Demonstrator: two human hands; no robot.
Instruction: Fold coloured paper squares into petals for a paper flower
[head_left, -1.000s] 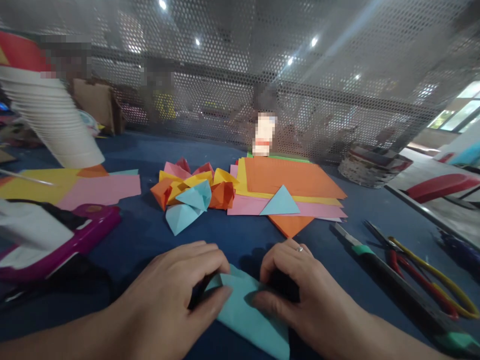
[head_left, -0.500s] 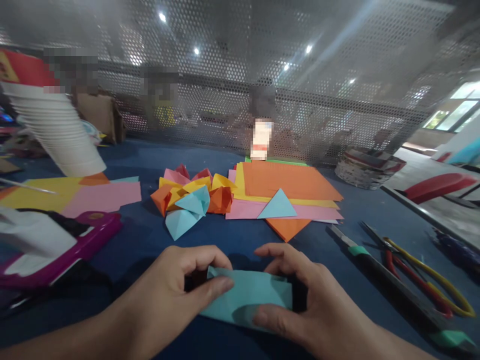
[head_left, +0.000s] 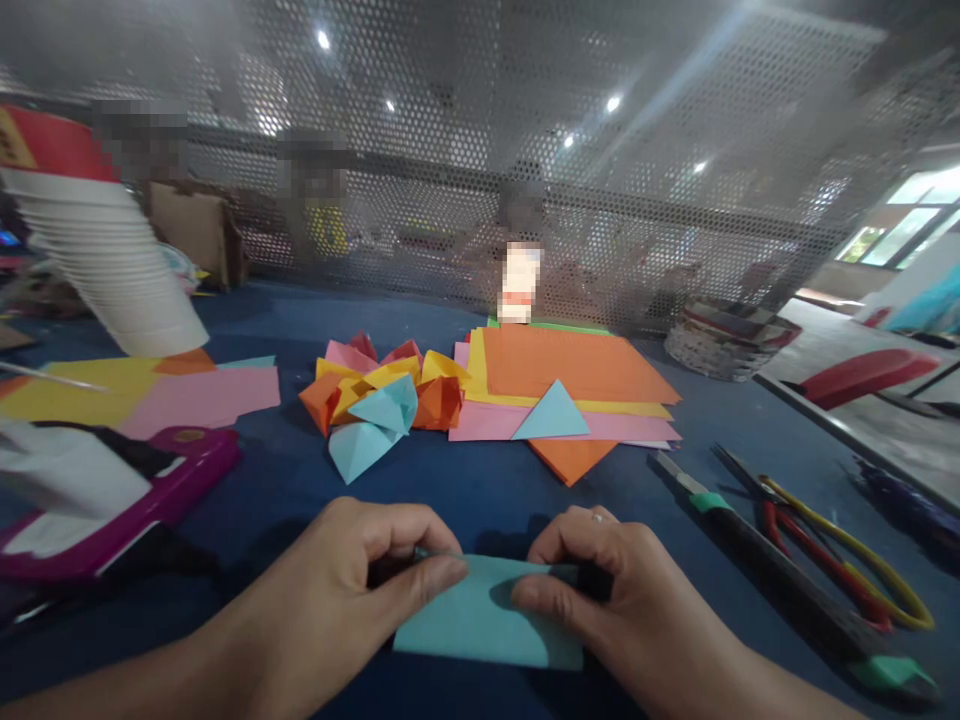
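Observation:
Low in the middle of the head view is a folded light-blue sheet of paper (head_left: 487,625), its long edges running left to right. My left hand (head_left: 367,570) pinches its upper left part, thumb in front and fingers behind. At the upper right edge my right hand (head_left: 592,575) is closed on the same paper, thumb on the near face and fingertips hidden behind. Beyond the hands sits a cluster of folded paper pieces (head_left: 386,385) in orange, yellow, pink and blue. A small blue paper triangle (head_left: 553,412) lies on a stack of coloured paper (head_left: 577,362).
On the right lie a utility knife (head_left: 787,570) and scissors (head_left: 840,550). A purple and white tool (head_left: 180,470), stacked paper cups (head_left: 127,260) and more coloured sheets (head_left: 210,395) are on the left. A basket (head_left: 731,340) stands before the perforated metal screen (head_left: 420,200).
My right thumb has moved up from the paper's lower edge to its upper edge, and those fingers have closed behind it. The paper's near edge now lies flatter. My left hand has barely moved.

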